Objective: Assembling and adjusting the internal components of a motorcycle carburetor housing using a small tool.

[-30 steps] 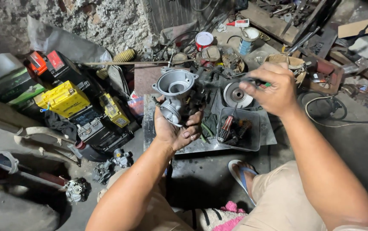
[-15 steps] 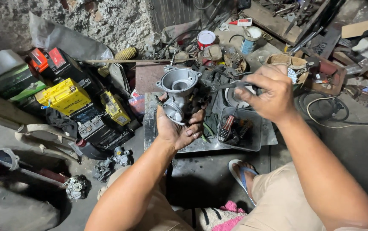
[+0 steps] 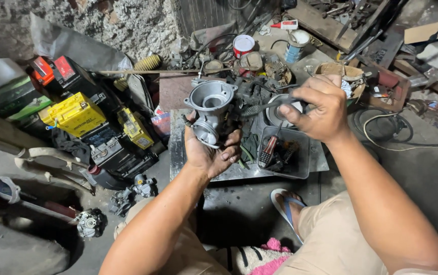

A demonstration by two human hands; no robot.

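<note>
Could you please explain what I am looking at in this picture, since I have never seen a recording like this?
There is no machine here: a person sits on a workshop floor, and a camera worn on their head looks down at their two bare hands. The left hand holds up a grey metal engine part with a round opening on top. The right hand grips a thin dark tool that points toward that part. Below the hands lies a metal tray with a small bin holding a screwdriver and other bits. To the left stand a yellow battery and darker ones. A foot in a blue sandal rests near the tray.
</note>
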